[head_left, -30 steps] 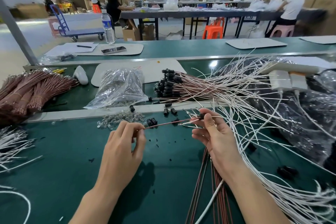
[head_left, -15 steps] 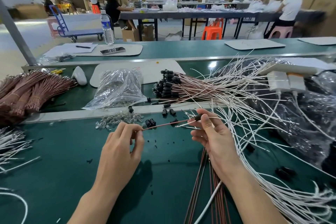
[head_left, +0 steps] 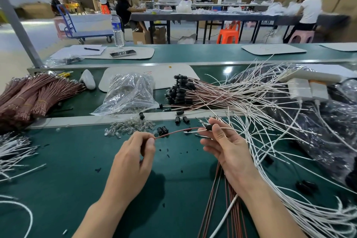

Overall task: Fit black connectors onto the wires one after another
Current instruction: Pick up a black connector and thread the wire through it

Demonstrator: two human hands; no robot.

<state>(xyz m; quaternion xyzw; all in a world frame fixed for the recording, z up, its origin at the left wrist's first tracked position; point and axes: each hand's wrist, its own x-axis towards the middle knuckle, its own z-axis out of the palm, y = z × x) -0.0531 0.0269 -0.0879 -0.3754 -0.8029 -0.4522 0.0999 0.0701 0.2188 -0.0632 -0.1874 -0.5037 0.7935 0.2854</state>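
My left hand (head_left: 135,152) pinches the near end of a thin red-brown wire (head_left: 175,132) above the green table. The wire arcs rightwards to my right hand (head_left: 226,147), whose thumb and forefinger pinch a small black connector (head_left: 209,127) sitting on the wire's far end. A white wire also runs through that connector. Loose black connectors (head_left: 162,130) lie on the table between and behind my hands. A bundle of wires fitted with black connectors (head_left: 179,91) lies beyond the metal rail.
White wires (head_left: 270,141) spread across the right side. Red-brown wires (head_left: 222,208) lie under my right wrist. A clear plastic bag (head_left: 129,94) and small clear parts (head_left: 127,127) sit ahead. Bundled brown wires (head_left: 32,96) lie at the left, black bags (head_left: 332,127) at the right.
Both hands hold the same wire and connector almost unmoved. The wire bows slightly more between them.
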